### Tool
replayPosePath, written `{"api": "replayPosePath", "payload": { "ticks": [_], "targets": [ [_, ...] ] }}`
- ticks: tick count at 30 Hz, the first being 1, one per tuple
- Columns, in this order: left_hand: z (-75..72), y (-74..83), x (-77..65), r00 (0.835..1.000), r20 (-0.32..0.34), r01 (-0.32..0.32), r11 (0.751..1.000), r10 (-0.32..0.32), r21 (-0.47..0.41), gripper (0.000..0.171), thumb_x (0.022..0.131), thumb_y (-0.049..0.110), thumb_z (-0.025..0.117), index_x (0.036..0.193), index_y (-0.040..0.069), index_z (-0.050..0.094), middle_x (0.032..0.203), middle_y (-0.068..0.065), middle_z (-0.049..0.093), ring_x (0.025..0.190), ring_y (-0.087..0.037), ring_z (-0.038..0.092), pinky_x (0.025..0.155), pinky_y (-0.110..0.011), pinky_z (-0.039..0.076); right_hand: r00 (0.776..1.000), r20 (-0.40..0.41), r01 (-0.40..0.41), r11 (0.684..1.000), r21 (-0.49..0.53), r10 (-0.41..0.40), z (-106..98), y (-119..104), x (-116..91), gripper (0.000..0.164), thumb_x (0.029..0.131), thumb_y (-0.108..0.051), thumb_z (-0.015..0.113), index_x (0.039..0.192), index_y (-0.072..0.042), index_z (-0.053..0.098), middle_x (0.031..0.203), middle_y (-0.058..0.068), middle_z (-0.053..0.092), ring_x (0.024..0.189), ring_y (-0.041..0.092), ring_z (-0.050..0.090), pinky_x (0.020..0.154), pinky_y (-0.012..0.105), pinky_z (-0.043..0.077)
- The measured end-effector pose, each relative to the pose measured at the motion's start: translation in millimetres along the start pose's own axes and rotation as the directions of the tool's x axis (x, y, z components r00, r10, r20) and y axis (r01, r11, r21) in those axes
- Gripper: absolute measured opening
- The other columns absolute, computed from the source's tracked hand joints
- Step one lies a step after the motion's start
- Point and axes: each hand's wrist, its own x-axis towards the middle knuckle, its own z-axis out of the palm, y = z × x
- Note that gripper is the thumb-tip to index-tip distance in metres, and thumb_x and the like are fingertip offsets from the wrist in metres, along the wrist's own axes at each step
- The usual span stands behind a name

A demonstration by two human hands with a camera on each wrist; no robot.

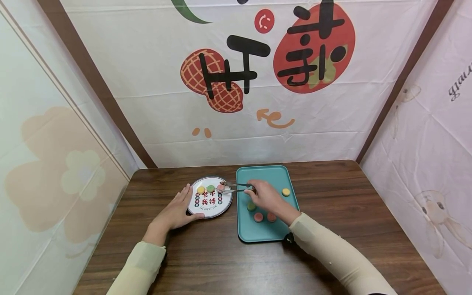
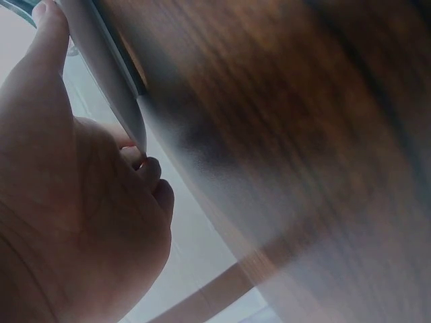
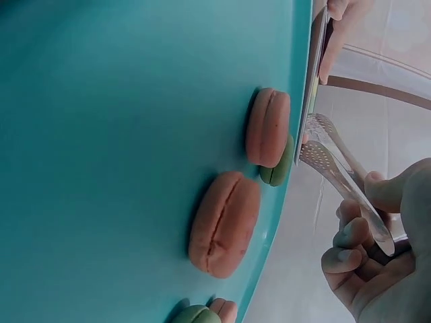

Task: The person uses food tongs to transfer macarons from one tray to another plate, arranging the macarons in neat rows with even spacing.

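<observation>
My left hand (image 1: 177,211) holds the left rim of a round white plate (image 1: 204,209), thumb along the near edge and fingers on the far left side. In the left wrist view the plate's edge (image 2: 111,70) runs between thumb and fingers. A yellow macaron (image 1: 200,190), a green macaron (image 1: 210,188) and a pink macaron (image 1: 220,187) sit in a row on the plate. My right hand (image 1: 266,196) grips metal tongs (image 1: 236,191) above the teal tray (image 1: 262,174). The perforated tong ends (image 3: 318,156) are spread apart, on either side of the pink macaron.
On the tray lie a yellow macaron (image 1: 285,191), a green macaron (image 1: 251,206) and two pink macarons (image 1: 258,217). The tray stands just right of the plate on a dark wooden table (image 1: 214,254). Printed cloth walls (image 1: 166,123) enclose the table's back and sides.
</observation>
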Motion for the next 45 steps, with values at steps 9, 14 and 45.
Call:
{"api": "replayPosePath", "payload": {
  "ticks": [9,14,45],
  "targets": [
    [0.6,-0.1,0.6,1.0,-0.002,-0.001,1.0,0.001,-0.001,0.127,0.092,0.081,0.062,0.169,-0.007,0.01,0.178,-0.026,0.006,0.164,-0.043,0.012,0.133,-0.058,0.018,1.0,-0.007,-0.002,0.999,-0.032,0.001,1.2,-2.8,0.1,0.037,0.108,-0.026,0.069,0.133,0.0,0.069,0.105,0.01,0.074,0.086,0.016,0.071,0.069,0.034,0.061],
    [0.3,1.4,0.1,1.0,-0.003,-0.002,1.0,0.002,-0.004,0.127,0.092,0.081,0.061,0.169,-0.007,0.011,0.178,-0.026,0.006,0.164,-0.043,0.012,0.132,-0.059,0.018,1.0,-0.008,0.007,0.999,-0.043,-0.008,1.1,-3.4,0.2,0.037,0.108,-0.027,0.069,0.133,0.001,0.069,0.103,0.009,0.074,0.083,0.015,0.069,0.067,0.032,0.059],
    [3.4,1.1,-0.4,1.0,-0.006,0.009,1.0,-0.009,-0.009,0.127,0.092,0.08,0.063,0.169,-0.006,0.011,0.178,-0.025,0.005,0.164,-0.044,0.011,0.132,-0.061,0.018,0.988,-0.153,-0.017,0.997,0.081,0.029,-21.9,2.1,-45.3,0.04,0.107,-0.026,0.07,0.138,-0.001,0.068,0.083,-0.006,0.063,0.063,0.007,0.051,0.058,0.03,0.047]
  ]
}}
